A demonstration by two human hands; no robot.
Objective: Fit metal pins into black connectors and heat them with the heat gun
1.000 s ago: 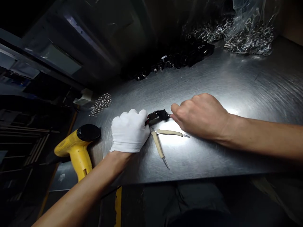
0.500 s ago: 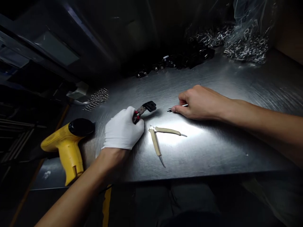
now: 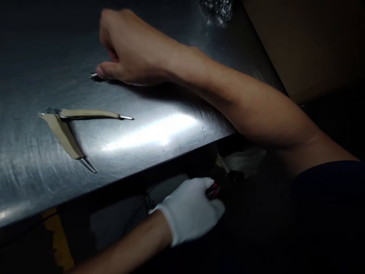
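The brushed metal table (image 3: pixel 25 64) fills most of your view, its surface scuffed with fine scratches and lit by one hard white glare near the front edge. Beyond its far right side stands a plain brown panel (image 3: pixel 302 42), dim and flat. The space below the front edge is nearly black, though you can make out a grey shape (image 3: pixel 114 224) and a worn yellow strip (image 3: pixel 61 243) at lower left.

Your dark sleeve (image 3: pixel 336 179) ends above the elbow, and the bare forearm reaches across the table to your right hand (image 3: pixel 131 49), whose fingers are curled and whose thumb pinches a small piece. Your left hand (image 3: pixel 191 209), in a white glove (slightly blurred here), is off the table, past the front edge, wrapped around a tool.

On the table, nearer the front edge than your right hand, lies a beige-handled tool (image 3: pixel 61 133), its two sleeved handles splayed in a V from a metal joint, with bare metal ends poking out. Shiny metal bits (image 3: pixel 219 9) lie heaped at the top. In your glove, only the red-and-black end of the gripped tool (image 3: pixel 213 191) shows. The small piece (image 3: pixel 94 77) under your right thumb is dark with a bright glint, mostly hidden.
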